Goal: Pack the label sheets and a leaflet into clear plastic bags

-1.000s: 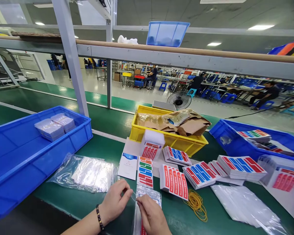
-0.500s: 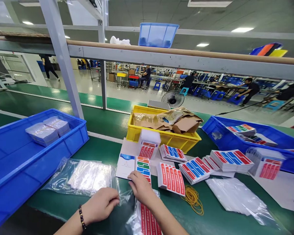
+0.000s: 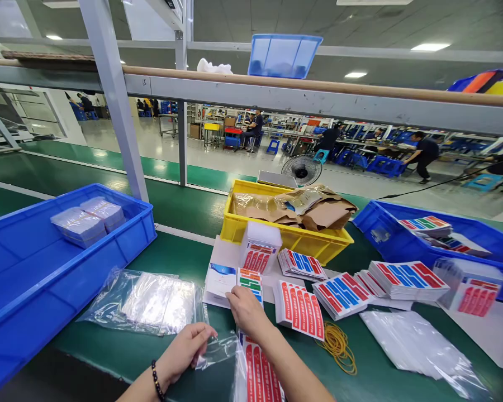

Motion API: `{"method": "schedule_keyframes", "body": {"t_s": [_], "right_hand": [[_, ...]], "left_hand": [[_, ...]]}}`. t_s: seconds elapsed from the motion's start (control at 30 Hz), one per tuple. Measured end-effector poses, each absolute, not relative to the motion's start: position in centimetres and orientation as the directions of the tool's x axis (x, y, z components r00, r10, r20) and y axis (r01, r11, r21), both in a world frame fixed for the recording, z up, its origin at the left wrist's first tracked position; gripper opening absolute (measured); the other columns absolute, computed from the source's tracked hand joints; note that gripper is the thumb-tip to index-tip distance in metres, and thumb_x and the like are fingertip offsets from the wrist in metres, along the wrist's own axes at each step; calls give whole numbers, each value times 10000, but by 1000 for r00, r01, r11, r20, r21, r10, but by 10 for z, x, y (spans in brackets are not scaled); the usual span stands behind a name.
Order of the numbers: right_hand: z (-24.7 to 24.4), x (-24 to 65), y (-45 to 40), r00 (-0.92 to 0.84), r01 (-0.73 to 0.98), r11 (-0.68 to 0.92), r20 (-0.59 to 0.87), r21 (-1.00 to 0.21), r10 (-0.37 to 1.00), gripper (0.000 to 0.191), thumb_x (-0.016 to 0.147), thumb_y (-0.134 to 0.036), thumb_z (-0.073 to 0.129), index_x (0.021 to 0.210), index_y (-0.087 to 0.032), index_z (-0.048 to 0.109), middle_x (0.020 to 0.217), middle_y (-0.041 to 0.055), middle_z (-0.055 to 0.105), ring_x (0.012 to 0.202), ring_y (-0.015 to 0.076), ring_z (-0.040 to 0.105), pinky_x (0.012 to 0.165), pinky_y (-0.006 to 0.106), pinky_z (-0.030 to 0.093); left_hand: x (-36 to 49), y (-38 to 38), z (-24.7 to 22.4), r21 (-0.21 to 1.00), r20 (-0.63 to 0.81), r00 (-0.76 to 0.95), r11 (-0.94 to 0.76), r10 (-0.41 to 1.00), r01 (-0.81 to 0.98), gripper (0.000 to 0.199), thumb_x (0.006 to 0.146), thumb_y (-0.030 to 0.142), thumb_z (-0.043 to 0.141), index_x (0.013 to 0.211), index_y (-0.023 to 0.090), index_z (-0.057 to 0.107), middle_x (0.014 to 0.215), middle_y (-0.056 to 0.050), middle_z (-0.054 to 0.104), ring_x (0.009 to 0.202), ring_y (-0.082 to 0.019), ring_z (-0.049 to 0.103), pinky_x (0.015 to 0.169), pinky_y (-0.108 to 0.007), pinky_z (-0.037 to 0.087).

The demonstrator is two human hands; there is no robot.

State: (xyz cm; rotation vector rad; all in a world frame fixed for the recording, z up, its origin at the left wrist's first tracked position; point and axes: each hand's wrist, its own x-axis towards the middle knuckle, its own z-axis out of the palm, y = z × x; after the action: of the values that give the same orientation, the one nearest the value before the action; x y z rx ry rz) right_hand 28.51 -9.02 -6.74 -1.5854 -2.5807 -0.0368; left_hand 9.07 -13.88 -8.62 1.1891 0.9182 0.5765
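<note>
My left hand, with a beaded bracelet at the wrist, pinches the edge of a clear plastic bag. Red-and-white label sheets lie in or under that bag, partly hidden by my right forearm. My right hand has curled fingers at the lower right corner of a white leaflet with a blue top. What those fingers hold, if anything, is hidden. Just behind this hand is a multicoloured label sheet. A pack of clear bags lies flat to the left of my left hand.
Stacks of red labels and red-blue labels lie to the right, beside yellow rubber bands and more plastic bags. Blue bins stand left and right. Behind the labels is a yellow bin with brown packaging.
My left hand has moved slightly right and now shows the bag's edge pulled up in its fingers. My right hand stays near the leaflet and label sheet. The view has shifted slightly.
</note>
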Motion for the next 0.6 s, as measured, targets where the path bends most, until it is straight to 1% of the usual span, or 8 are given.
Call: {"method": "schedule_keyframes", "body": {"t_s": [0.07, 0.23, 0.3, 0.4, 0.5, 0.53, 0.6], "right_hand": [[-68, 284, -89, -455, 888, 459, 91, -25, 886, 211, 844, -101, 388, 891, -116, 593, 904, 101, 521, 833, 199, 438, 738, 307, 301], [-74, 278, -86, -499, 867, 499, 0, -13, 867, 197, 837, -99, 410, 896, -119, 597, 1024, 116, 537, 905, 217, 469, 802, 333, 298], [-73, 278, -84, -508, 861, 508, -32, -30, 861, 187, 851, -129, 415, 900, -126, 595, 976, 101, 558, 886, 208, 489, 791, 323, 309], [-68, 282, -80, -502, 864, 497, -56, -82, 863, 139, 823, -225, 519, 906, -141, 592, 930, 63, 578, 884, 185, 513, 765, 280, 328], [-64, 286, -75, -462, 882, 452, -54, -135, 885, 217, 746, -318, 623, 882, -150, 601, 901, 38, 595, 861, 168, 541, 718, 244, 343], [-63, 286, -74, -452, 885, 441, -48, -149, 890, 214, 732, -323, 633, 856, -150, 606, 881, 33, 600, 838, 163, 549, 694, 236, 345], [-62, 288, -71, -451, 880, 441, -21, -175, 892, 131, 757, -275, 590, 783, -148, 611, 828, 24, 605, 782, 145, 559, 654, 223, 345]], "left_hand": [[96, -138, -85, 941, -311, 525, 334, 792, 54, 712, 674, 721, 457, 927, 58, 512, 505, 51, 321, 397, -53, 236, 385, -195, 176], [102, -141, -82, 938, -315, 571, 341, 758, 65, 718, 642, 731, 485, 882, 55, 525, 494, 42, 344, 382, -48, 251, 371, -190, 181], [101, -143, -84, 937, -318, 579, 341, 751, 73, 712, 640, 729, 490, 873, 57, 529, 492, 42, 343, 381, -49, 255, 369, -189, 187], [98, -145, -85, 935, -324, 586, 347, 743, 76, 687, 658, 706, 498, 874, 54, 537, 504, 36, 353, 386, -47, 259, 369, -185, 190], [96, -147, -86, 928, -334, 584, 368, 740, 63, 680, 655, 695, 514, 870, 50, 545, 510, 32, 356, 389, -45, 261, 367, -183, 195], [95, -147, -85, 924, -336, 584, 378, 739, 54, 678, 652, 692, 521, 865, 49, 546, 509, 32, 355, 389, -45, 261, 367, -182, 196], [95, -148, -85, 917, -339, 587, 399, 735, 31, 663, 648, 680, 539, 852, 49, 546, 506, 30, 357, 389, -44, 262, 366, -180, 192]]}}
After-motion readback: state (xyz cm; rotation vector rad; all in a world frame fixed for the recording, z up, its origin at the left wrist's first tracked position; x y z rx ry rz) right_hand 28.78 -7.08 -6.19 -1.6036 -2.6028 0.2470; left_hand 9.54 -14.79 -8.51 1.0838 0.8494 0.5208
